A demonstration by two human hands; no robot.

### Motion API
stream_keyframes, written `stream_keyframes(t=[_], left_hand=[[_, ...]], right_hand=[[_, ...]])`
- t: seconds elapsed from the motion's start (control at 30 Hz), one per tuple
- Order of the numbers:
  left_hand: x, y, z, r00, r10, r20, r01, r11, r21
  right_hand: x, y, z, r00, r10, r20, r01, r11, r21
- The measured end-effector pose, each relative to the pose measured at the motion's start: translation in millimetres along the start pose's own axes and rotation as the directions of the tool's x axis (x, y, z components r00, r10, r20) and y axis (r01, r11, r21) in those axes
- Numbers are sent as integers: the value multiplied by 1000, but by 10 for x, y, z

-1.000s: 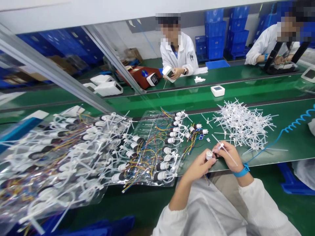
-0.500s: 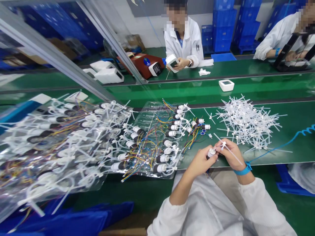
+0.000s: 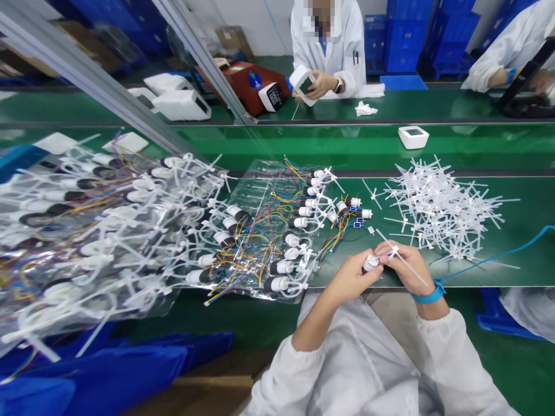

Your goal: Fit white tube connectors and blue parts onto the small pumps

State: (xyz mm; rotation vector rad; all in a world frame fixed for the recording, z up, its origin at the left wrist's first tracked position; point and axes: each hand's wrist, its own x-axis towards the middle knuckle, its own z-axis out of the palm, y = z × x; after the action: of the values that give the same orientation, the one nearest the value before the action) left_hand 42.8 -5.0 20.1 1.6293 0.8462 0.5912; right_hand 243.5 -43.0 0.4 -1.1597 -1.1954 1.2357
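My left hand (image 3: pixel 353 277) is closed around a small cylindrical pump (image 3: pixel 370 263) with a white cap, held at the table's front edge. My right hand (image 3: pixel 405 263) pinches a white plastic tube fitting (image 3: pixel 401 257) against the pump's end; the tube sticks out over my wrist, which wears a blue strap (image 3: pixel 427 296). To the right lies a heap of white tube fittings (image 3: pixel 437 211). To the left, clear plastic sheets carry rows of pumps with coloured wires and tubes (image 3: pixel 277 237).
A larger pile of wired pumps (image 3: pixel 95 231) covers the left side. A green conveyor (image 3: pixel 347 147) carries a white device (image 3: pixel 413 137). Across it, a person in a white coat (image 3: pixel 327 40) holds a white device; another person's sleeve (image 3: pixel 498 58) is at the far right. A slanted metal post (image 3: pixel 87 86) stands left.
The view has tilted downward, so everything sits higher in frame. My hands stay together on the pump and fitting, with only small finger movement.
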Motion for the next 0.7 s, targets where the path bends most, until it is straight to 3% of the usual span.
stream_keyframes(t=[0.4, 0.7], left_hand=[[25, 34, 38, 999, -33, 42, 30, 997, 69], [45, 147, 38, 980, -182, 84, 180, 983, 21]], right_hand=[[-4, -76, 22, 1000, 29, 1, -29, 997, 71], [-10, -77, 10, 998, -35, 46, 33, 998, 47]])
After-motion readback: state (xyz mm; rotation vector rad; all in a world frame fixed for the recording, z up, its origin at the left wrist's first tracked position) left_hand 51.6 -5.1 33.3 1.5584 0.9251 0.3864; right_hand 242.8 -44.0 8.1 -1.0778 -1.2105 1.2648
